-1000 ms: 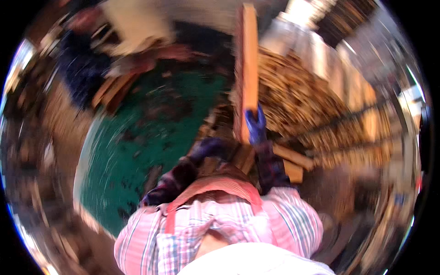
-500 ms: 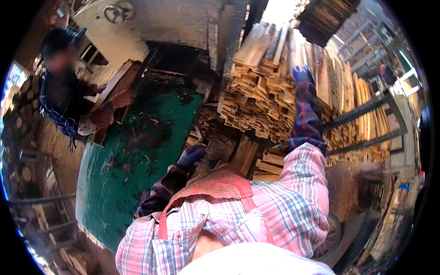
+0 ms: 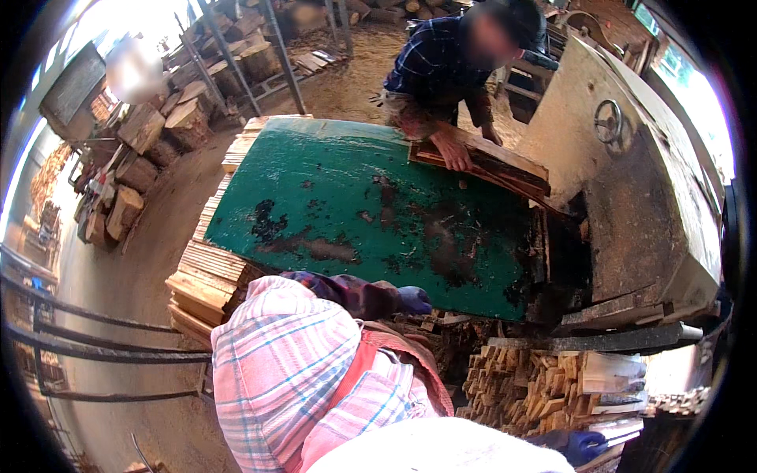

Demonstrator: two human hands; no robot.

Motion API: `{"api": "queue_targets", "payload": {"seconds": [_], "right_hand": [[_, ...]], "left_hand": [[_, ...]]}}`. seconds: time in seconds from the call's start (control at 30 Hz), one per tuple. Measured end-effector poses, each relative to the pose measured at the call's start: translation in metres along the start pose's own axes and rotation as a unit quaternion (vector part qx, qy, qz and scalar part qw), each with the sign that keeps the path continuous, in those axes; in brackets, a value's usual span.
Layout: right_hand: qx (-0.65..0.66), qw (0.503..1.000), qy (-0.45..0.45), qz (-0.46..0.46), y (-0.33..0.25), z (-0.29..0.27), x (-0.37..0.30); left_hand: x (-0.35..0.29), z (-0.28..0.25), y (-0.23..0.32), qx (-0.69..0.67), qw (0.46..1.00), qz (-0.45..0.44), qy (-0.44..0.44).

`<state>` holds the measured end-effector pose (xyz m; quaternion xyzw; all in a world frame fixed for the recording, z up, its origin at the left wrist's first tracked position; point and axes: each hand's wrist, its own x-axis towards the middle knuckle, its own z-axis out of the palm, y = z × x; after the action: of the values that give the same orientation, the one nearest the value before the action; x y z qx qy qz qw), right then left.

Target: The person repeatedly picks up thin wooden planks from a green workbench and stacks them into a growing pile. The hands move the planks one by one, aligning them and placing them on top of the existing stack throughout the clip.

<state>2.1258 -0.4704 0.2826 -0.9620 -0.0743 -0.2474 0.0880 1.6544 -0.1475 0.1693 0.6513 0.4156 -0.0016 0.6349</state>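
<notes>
My left hand (image 3: 413, 299), in a blue-purple glove with a dark checked sleeve, is at the near edge of a green tabletop (image 3: 339, 189). Its fingers are too blurred to tell their pose, and I see nothing held in it. My right hand (image 3: 583, 447), in a blue glove, lies flat on the top boards (image 3: 619, 430) of a wood stack (image 3: 536, 386) at the lower right. Across the table, a person in a dark checked shirt holds a bark-edged wooden slab (image 3: 493, 162) with their hand (image 3: 452, 150) on its side.
A tall machine housing with a handwheel (image 3: 608, 121) stands at the table's right end. Stacked thin boards (image 3: 206, 276) line its left end. Metal rails (image 3: 118, 355) run at the left; log rounds (image 3: 189, 122) lie beyond. Dark bark debris is scattered over the green surface.
My view has swung left toward the green table and the person. My right hand still rests on the stack; my left stays by the table edge. The person's slab now lies over the table's far corner.
</notes>
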Motion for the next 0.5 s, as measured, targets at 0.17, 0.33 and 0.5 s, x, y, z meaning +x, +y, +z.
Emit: {"api": "queue_targets", "payload": {"seconds": [0.17, 0.33, 0.5], "right_hand": [[0.085, 0.985, 0.147, 0.009, -0.033, -0.002, -0.014], [0.332, 0.897, 0.267, -0.115, -0.131, 0.002, -0.077], [0.569, 0.757, -0.226, -0.230, -0.267, 0.025, -0.259]], "left_hand": [[-0.005, 0.003, 0.012, -0.038, 0.984, 0.170, -0.026], [-0.034, -0.040, 0.000, 0.033, 0.994, 0.102, 0.011], [-0.076, -0.111, -0.042, 0.143, 0.972, 0.070, 0.170]]}}
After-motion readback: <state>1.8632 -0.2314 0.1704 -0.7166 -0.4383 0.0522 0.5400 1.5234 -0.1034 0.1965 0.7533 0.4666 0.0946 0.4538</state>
